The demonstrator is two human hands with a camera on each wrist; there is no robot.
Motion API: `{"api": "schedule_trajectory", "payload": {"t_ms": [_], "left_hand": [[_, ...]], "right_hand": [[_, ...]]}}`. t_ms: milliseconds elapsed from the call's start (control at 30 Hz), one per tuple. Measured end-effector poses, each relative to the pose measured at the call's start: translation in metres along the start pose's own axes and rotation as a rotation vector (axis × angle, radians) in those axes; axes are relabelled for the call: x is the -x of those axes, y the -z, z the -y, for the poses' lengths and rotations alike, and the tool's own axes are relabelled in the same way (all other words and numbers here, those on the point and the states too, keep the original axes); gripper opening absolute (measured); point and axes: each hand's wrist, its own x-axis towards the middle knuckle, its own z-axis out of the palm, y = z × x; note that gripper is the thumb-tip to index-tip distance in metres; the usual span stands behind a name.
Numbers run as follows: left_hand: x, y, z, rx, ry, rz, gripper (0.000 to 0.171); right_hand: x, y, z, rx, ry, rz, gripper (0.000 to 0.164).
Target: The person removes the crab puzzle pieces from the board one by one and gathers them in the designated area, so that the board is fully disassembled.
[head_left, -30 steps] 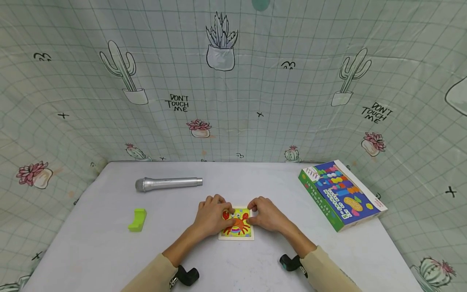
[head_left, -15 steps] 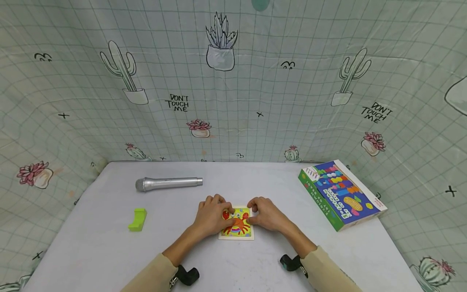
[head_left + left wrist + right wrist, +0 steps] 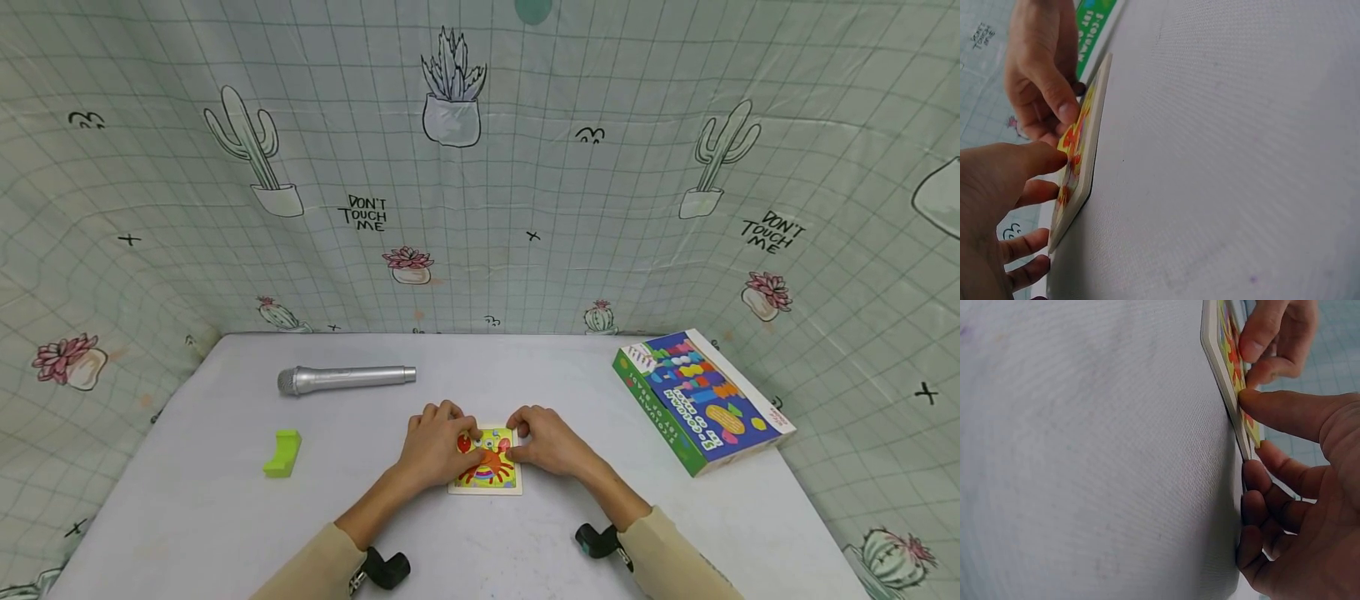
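Note:
A square crab jigsaw puzzle (image 3: 487,479) in a pale wooden tray frame lies flat on the table. At its upper right corner, my right hand (image 3: 553,442) pinches a yellow-edged puzzle piece (image 3: 1251,428) between thumb and index finger. One edge of that piece is tilted up from the tray in the right wrist view. From the left side my left hand (image 3: 437,446) rests its thumb and index fingertip on the picture, and its other fingers lie by the frame's edge. The fingers hide parts of the crab.
A silver microphone (image 3: 345,378) lies at the back left of the white table (image 3: 210,517). Nearer on the left is a lime-green notched block (image 3: 283,453). A blue and green toy box (image 3: 701,400) stands at the right, and a patterned cloth hangs behind.
The piece with the crab's right claw now looks paler and tilted under my right fingers. Both hands have stayed almost in place.

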Motion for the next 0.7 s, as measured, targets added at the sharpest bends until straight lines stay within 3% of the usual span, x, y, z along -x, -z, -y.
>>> {"api": "schedule_trajectory", "payload": {"t_ms": [700], "left_hand": [[-0.001,0.0,-0.0028,-0.037,0.011,0.01,0.025]], "right_hand": [[0.0024,0.0,0.0005,-0.014,0.023,-0.013,0.033]]}}
